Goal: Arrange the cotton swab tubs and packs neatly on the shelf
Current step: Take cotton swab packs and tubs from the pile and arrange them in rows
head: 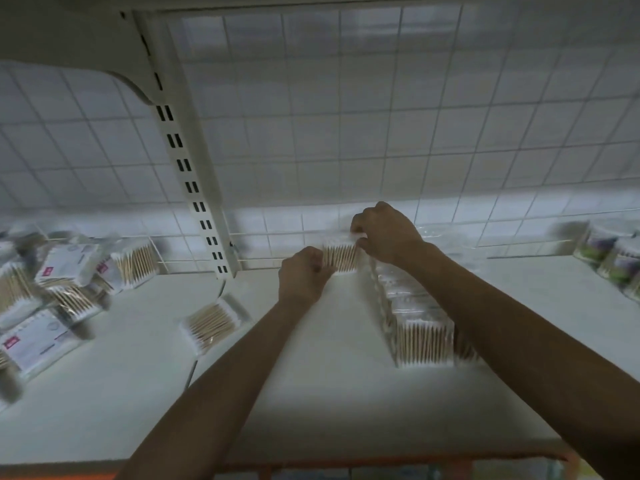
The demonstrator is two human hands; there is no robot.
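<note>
We're looking at a white shelf board (311, 393), flat and matte, with an orange strip (346, 466) along its near edge. Behind both hands a white wire grid panel (346, 133) forms the back, and up and to the left of the left hand runs a slotted white upright (188, 174). Above it all is the underside of an upper shelf (79, 32).

The pack (341, 258) stands upright at the back of the shelf, right against the grid. It's a clear wrapper, and we can see tan wooden sticks lined up vertically inside. The left hand (303, 275) has its fingers curled in and pinches the pack's left edge. The right hand (388, 233) is curled too, gripping the top right corner from above.

Just under the right forearm, a row of packs (415, 320) runs from beside the held pack toward us. They stand face to face, with the same tan sticks showing through the plastic. Down and to the left of the left hand, a loose pack (213, 322) lies flat on the board.

Far out to the left is a jumbled pile of packs (62, 271), some tilted, some showing white labels with a red mark. Well off to the right of the right hand, clear round tubs (613, 251) sit against the grid. There's purple and green inside them, but it's too blurred to make out more.
</note>
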